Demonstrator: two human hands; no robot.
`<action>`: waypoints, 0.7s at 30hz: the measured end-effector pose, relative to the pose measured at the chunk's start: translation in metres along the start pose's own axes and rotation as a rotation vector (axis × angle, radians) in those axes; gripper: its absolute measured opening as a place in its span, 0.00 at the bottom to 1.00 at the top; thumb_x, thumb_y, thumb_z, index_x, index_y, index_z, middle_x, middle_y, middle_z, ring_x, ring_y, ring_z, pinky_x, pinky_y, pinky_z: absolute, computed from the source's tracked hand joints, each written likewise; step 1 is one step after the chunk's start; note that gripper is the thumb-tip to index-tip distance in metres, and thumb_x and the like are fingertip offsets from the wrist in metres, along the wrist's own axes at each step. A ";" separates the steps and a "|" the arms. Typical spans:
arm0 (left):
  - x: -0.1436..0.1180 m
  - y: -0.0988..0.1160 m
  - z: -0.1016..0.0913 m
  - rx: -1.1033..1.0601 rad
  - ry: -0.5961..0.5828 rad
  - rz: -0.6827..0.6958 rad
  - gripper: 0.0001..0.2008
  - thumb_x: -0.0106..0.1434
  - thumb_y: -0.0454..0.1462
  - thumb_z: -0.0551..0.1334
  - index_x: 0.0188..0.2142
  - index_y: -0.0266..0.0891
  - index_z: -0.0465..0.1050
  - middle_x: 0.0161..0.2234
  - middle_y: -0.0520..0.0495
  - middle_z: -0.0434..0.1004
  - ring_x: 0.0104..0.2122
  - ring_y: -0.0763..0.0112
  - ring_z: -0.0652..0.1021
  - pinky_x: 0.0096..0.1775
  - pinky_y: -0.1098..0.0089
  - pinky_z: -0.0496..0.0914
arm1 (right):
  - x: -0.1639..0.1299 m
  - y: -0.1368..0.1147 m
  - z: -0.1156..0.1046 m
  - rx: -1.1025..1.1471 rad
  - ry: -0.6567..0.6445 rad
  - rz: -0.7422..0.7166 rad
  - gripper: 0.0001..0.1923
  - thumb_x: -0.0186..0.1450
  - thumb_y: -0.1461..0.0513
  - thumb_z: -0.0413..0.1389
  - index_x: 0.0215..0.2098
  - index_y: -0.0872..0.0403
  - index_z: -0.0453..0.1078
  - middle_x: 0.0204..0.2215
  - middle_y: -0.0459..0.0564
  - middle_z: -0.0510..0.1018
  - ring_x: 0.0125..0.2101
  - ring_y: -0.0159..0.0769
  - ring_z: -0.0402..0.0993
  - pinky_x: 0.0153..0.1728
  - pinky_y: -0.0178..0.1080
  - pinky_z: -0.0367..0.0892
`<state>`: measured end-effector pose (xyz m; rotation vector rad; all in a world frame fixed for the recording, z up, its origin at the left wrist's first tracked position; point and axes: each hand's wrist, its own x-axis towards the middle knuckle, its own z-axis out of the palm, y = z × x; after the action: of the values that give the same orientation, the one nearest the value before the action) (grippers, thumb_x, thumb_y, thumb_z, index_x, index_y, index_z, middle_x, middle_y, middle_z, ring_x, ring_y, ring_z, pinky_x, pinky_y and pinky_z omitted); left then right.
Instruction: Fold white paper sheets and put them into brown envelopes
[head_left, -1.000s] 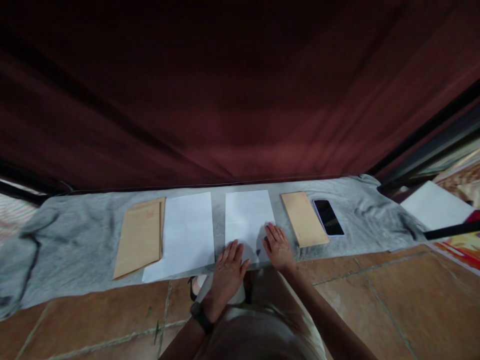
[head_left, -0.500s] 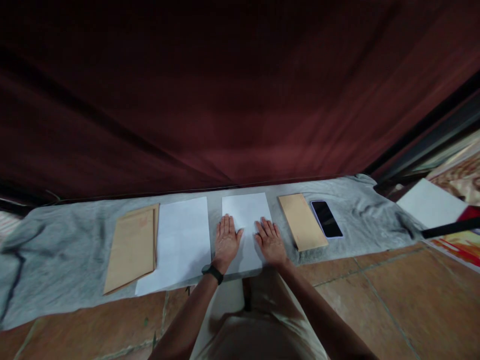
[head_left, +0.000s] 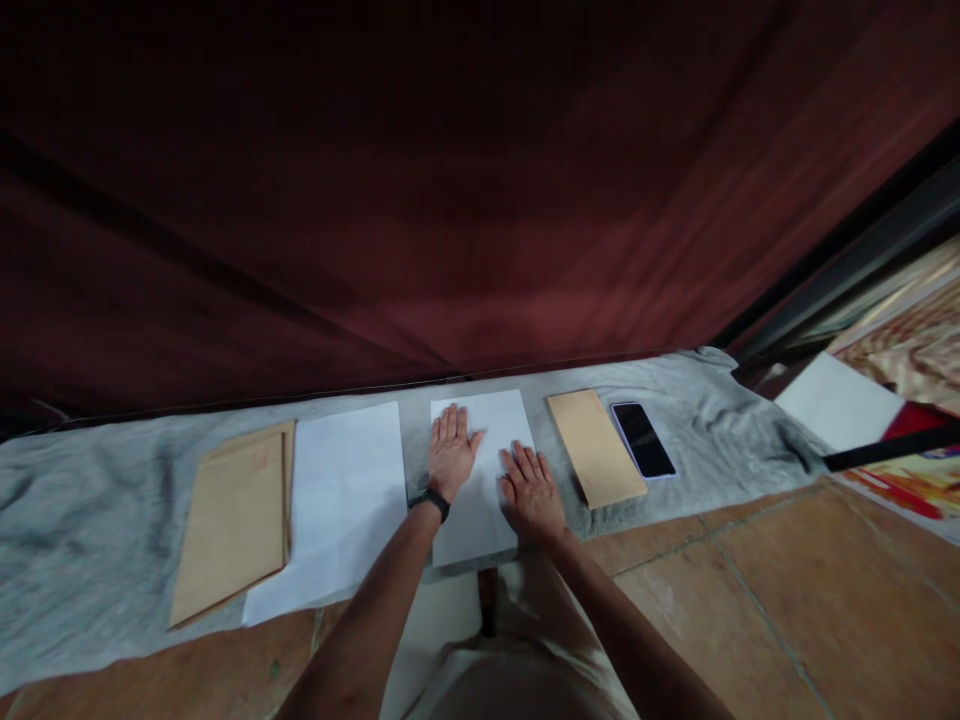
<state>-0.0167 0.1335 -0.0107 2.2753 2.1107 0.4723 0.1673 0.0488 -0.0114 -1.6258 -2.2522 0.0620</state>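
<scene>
Both hands lie flat, palms down, fingers spread and grasping nothing, on one white paper sheet (head_left: 487, 515) that sits mid-length on a grey cloth (head_left: 90, 540) spread over the tiled floor (head_left: 750, 600). Left hand (head_left: 450, 452) rests on the sheet's far left part, near the cloth's far edge; a black wristband (head_left: 430, 500) is on that wrist. Right hand (head_left: 531, 492) rests lower on the sheet's right side, closer to the cloth's near edge. The staggered flat palms read as pinning or smoothing the paper rather than lifting it; the sheet's near end reaches the cloth's near edge. Just left of this sheet, apart by a narrow strip of cloth, lies a second white sheet (head_left: 337, 510), and a brown envelope (head_left: 232, 515) sits against its left edge, possibly tucked slightly beneath it; cannot tell. Right of the held sheet, a smaller brown envelope (head_left: 595, 447) lies angled, with a dark-screened phone (head_left: 642, 440) just beside it toward the cloth's right end. All items are set in one row along the cloth, within reach. A dark red curtain (head_left: 450, 200) hangs behind the cloth's far edge
</scene>
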 end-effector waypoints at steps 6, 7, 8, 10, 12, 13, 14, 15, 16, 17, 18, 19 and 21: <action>-0.030 -0.011 -0.014 -0.132 -0.014 -0.053 0.27 0.73 0.41 0.50 0.65 0.24 0.61 0.69 0.27 0.58 0.70 0.50 0.58 0.69 0.50 0.53 | 0.000 0.002 -0.002 0.019 -0.015 -0.007 0.27 0.75 0.56 0.47 0.70 0.53 0.60 0.70 0.56 0.59 0.69 0.48 0.56 0.69 0.53 0.50; -0.045 -0.010 -0.016 -0.146 -0.020 -0.043 0.26 0.72 0.40 0.52 0.65 0.26 0.63 0.69 0.28 0.58 0.70 0.50 0.58 0.69 0.51 0.55 | -0.001 0.002 -0.002 0.027 -0.016 -0.013 0.27 0.75 0.56 0.47 0.70 0.54 0.60 0.70 0.56 0.59 0.69 0.48 0.56 0.69 0.53 0.50; -0.062 -0.009 -0.017 -0.168 -0.022 -0.037 0.26 0.72 0.41 0.53 0.65 0.30 0.63 0.69 0.30 0.57 0.70 0.50 0.58 0.68 0.50 0.57 | -0.001 0.003 -0.002 0.036 -0.015 -0.015 0.27 0.75 0.56 0.47 0.70 0.54 0.60 0.70 0.56 0.60 0.69 0.48 0.56 0.69 0.53 0.51; -0.103 -0.006 -0.019 -0.377 0.011 -0.072 0.26 0.71 0.41 0.56 0.65 0.35 0.63 0.71 0.32 0.54 0.69 0.51 0.60 0.64 0.49 0.64 | -0.001 0.005 -0.002 0.059 -0.012 -0.011 0.26 0.75 0.57 0.47 0.69 0.55 0.61 0.70 0.56 0.61 0.69 0.46 0.56 0.69 0.52 0.51; -0.146 -0.003 -0.020 -0.583 0.005 -0.165 0.26 0.71 0.40 0.55 0.67 0.40 0.61 0.73 0.35 0.49 0.66 0.54 0.66 0.57 0.55 0.74 | -0.001 0.006 0.000 0.079 -0.004 0.001 0.25 0.75 0.59 0.46 0.69 0.56 0.61 0.69 0.55 0.63 0.69 0.45 0.57 0.69 0.51 0.52; -0.165 -0.001 -0.022 -0.649 0.003 -0.207 0.26 0.70 0.41 0.56 0.67 0.42 0.61 0.73 0.36 0.49 0.65 0.55 0.68 0.55 0.56 0.75 | -0.001 0.007 0.001 0.085 0.000 0.004 0.25 0.75 0.59 0.45 0.68 0.57 0.62 0.69 0.55 0.63 0.68 0.45 0.58 0.69 0.51 0.53; -0.181 0.000 -0.025 -0.688 0.004 -0.246 0.26 0.70 0.41 0.56 0.66 0.43 0.62 0.72 0.37 0.51 0.66 0.55 0.67 0.56 0.56 0.74 | -0.002 0.007 0.002 0.089 0.005 0.005 0.25 0.75 0.60 0.45 0.68 0.56 0.62 0.68 0.55 0.64 0.68 0.44 0.58 0.69 0.51 0.53; -0.194 0.001 -0.028 -0.714 -0.002 -0.275 0.26 0.69 0.42 0.57 0.65 0.43 0.64 0.72 0.38 0.52 0.67 0.54 0.65 0.57 0.56 0.73 | -0.002 0.007 0.002 0.091 0.010 0.003 0.25 0.75 0.60 0.45 0.69 0.56 0.61 0.68 0.55 0.64 0.68 0.45 0.58 0.68 0.52 0.53; -0.202 0.002 -0.031 -0.741 -0.008 -0.307 0.26 0.69 0.43 0.58 0.65 0.44 0.65 0.72 0.39 0.52 0.67 0.54 0.65 0.58 0.56 0.72 | -0.002 0.008 0.003 0.093 0.015 0.000 0.25 0.75 0.60 0.46 0.69 0.56 0.61 0.68 0.55 0.64 0.68 0.45 0.58 0.68 0.52 0.54; -0.207 0.002 -0.035 -0.761 -0.006 -0.340 0.26 0.68 0.43 0.58 0.64 0.44 0.65 0.71 0.39 0.54 0.67 0.54 0.65 0.59 0.55 0.72 | -0.002 0.008 0.004 0.095 0.020 -0.004 0.25 0.75 0.60 0.46 0.69 0.55 0.61 0.68 0.56 0.64 0.68 0.45 0.58 0.68 0.53 0.54; -0.208 0.001 -0.038 -0.779 0.002 -0.374 0.26 0.68 0.44 0.59 0.64 0.44 0.66 0.70 0.39 0.57 0.67 0.53 0.65 0.59 0.54 0.71 | -0.002 0.008 0.004 0.098 0.024 -0.008 0.25 0.75 0.60 0.46 0.69 0.55 0.61 0.68 0.56 0.64 0.68 0.46 0.58 0.68 0.53 0.55; -0.206 -0.001 -0.041 -0.796 0.012 -0.408 0.26 0.67 0.44 0.60 0.63 0.44 0.67 0.69 0.39 0.60 0.66 0.53 0.67 0.60 0.53 0.70 | -0.002 0.008 0.004 0.103 0.028 -0.010 0.25 0.75 0.60 0.45 0.68 0.56 0.62 0.68 0.57 0.65 0.68 0.46 0.58 0.68 0.53 0.55; -0.196 -0.007 -0.046 -0.832 0.019 -0.461 0.25 0.66 0.44 0.61 0.61 0.41 0.69 0.63 0.37 0.69 0.62 0.52 0.72 0.59 0.50 0.70 | -0.003 0.009 0.003 0.115 0.031 -0.015 0.24 0.76 0.60 0.45 0.68 0.56 0.62 0.67 0.57 0.65 0.68 0.45 0.58 0.68 0.53 0.56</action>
<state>-0.0439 -0.0660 -0.0106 1.2977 1.8365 1.0773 0.1755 0.0501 -0.0175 -1.5396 -2.1946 0.1589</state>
